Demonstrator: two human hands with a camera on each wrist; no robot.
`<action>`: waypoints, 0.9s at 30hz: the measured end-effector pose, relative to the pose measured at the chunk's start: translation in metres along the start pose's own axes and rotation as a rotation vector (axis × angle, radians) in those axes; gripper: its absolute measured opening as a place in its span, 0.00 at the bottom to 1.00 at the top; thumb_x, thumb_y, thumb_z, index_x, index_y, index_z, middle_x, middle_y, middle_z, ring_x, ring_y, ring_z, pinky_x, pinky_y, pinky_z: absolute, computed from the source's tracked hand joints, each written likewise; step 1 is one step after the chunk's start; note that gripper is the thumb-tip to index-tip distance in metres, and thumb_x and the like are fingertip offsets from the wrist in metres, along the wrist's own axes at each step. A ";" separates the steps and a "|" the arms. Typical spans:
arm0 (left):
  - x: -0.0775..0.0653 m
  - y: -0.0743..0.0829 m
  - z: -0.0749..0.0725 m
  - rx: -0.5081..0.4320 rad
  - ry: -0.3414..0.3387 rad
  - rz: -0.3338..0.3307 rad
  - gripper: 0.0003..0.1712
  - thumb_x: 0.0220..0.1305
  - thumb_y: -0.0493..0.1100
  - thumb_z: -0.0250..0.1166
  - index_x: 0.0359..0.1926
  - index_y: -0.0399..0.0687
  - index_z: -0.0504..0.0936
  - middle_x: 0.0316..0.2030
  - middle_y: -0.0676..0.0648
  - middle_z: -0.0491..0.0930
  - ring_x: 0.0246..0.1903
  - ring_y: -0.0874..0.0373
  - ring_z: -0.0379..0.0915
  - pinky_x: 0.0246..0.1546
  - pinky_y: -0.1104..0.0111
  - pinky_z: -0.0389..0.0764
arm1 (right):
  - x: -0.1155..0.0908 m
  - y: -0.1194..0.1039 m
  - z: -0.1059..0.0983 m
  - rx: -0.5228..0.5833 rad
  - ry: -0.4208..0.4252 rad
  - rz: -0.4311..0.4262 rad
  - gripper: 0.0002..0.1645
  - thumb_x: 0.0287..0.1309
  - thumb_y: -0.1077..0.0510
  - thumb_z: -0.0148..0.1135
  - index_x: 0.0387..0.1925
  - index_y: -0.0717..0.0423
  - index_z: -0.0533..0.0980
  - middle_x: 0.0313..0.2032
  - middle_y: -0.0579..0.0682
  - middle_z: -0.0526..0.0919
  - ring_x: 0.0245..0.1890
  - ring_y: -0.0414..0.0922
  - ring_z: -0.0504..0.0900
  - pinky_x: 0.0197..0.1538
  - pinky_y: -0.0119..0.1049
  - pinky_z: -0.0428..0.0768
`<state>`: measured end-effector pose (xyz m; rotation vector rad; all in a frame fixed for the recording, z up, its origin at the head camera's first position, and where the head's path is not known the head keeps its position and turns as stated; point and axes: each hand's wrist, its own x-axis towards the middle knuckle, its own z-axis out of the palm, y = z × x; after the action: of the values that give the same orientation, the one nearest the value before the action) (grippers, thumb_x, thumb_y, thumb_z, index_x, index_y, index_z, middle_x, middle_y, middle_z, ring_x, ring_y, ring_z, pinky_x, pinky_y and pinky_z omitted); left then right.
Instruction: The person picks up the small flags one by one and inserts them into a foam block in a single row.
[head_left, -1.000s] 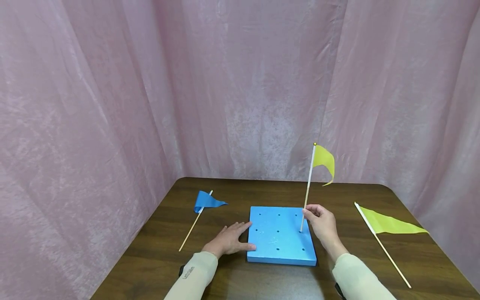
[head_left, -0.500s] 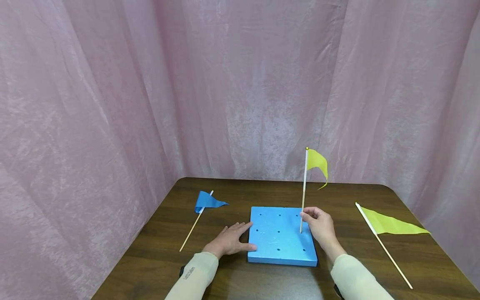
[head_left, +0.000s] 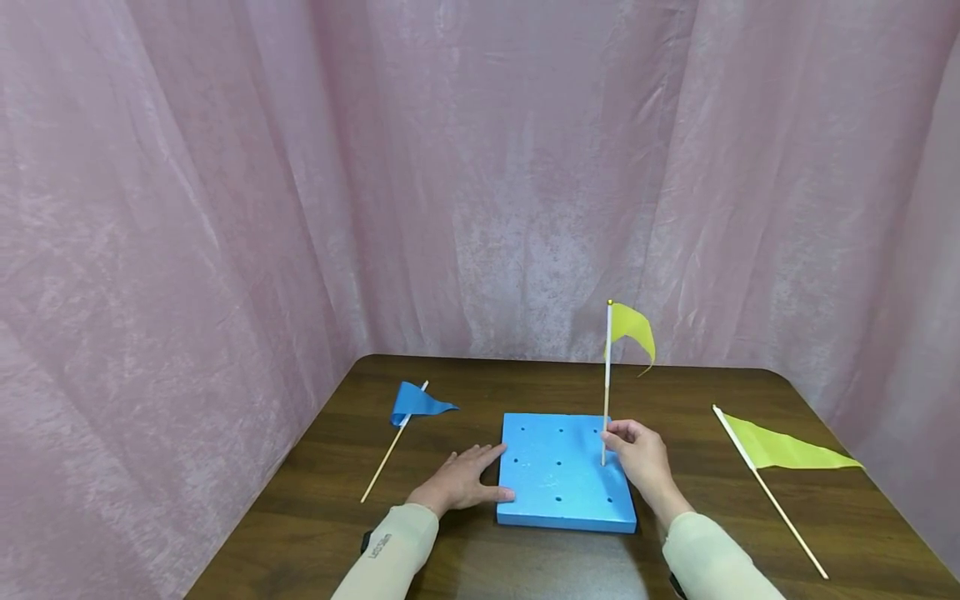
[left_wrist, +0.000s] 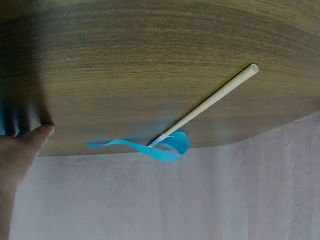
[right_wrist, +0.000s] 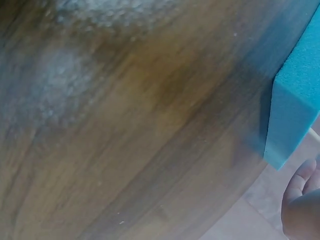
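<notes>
A blue foam board (head_left: pixel 536 479) with rows of small holes lies flat at the middle of the table. My right hand (head_left: pixel 641 458) pinches the stick of a small yellow flag (head_left: pixel 632 323) low down, over the board's right side. The stick stands nearly upright, its lower end at the right-hand hole of the middle row. My left hand (head_left: pixel 465 482) rests against the board's left edge, fingers spread and straight, thumb on the near left corner. In the right wrist view, the board's corner (right_wrist: pixel 292 120) shows beside the curled fingers.
Left of the board, a blue flag (head_left: pixel 420 402) lies on the wooden table (head_left: pixel 300 533); the left wrist view shows its stick (left_wrist: pixel 210 102) too. A second yellow flag (head_left: pixel 783 448) lies on the right. A pink curtain (head_left: pixel 525 208) hangs behind the table.
The yellow flag's top has swung left and dropped slightly, bringing its stick from a tilt to nearly upright. My right hand moved slightly down the stick. The left hand stays on the board.
</notes>
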<state>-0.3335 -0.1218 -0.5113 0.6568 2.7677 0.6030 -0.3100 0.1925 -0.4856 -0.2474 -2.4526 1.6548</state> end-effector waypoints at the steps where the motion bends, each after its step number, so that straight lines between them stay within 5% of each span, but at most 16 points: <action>1: 0.000 0.000 0.000 0.000 -0.002 -0.002 0.54 0.55 0.76 0.61 0.78 0.64 0.55 0.74 0.48 0.58 0.75 0.46 0.47 0.71 0.44 0.47 | 0.000 0.001 0.000 -0.003 -0.002 -0.001 0.13 0.67 0.57 0.63 0.47 0.62 0.80 0.39 0.54 0.84 0.42 0.52 0.83 0.41 0.36 0.78; 8: 0.002 0.000 0.003 0.005 -0.011 -0.004 0.53 0.56 0.76 0.61 0.77 0.66 0.55 0.74 0.48 0.58 0.75 0.47 0.47 0.72 0.44 0.47 | -0.001 0.008 -0.003 -0.001 0.011 -0.002 0.16 0.65 0.58 0.65 0.50 0.64 0.80 0.41 0.56 0.84 0.41 0.50 0.81 0.38 0.31 0.78; 17: 0.002 0.000 0.001 -0.002 -0.012 0.003 0.53 0.56 0.76 0.61 0.78 0.65 0.55 0.75 0.48 0.58 0.75 0.46 0.47 0.71 0.43 0.47 | -0.002 0.007 -0.015 0.030 0.013 0.012 0.19 0.68 0.57 0.62 0.54 0.66 0.78 0.43 0.59 0.84 0.44 0.55 0.84 0.45 0.44 0.84; 27: 0.002 -0.001 0.001 0.010 -0.011 0.006 0.53 0.56 0.76 0.61 0.78 0.65 0.55 0.74 0.48 0.58 0.74 0.46 0.48 0.71 0.44 0.48 | 0.000 0.015 -0.045 -0.029 0.045 0.007 0.27 0.71 0.48 0.58 0.60 0.65 0.75 0.50 0.63 0.83 0.49 0.55 0.83 0.47 0.44 0.83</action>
<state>-0.3350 -0.1208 -0.5131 0.6693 2.7609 0.5849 -0.2986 0.2380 -0.4830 -0.2936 -2.4470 1.5999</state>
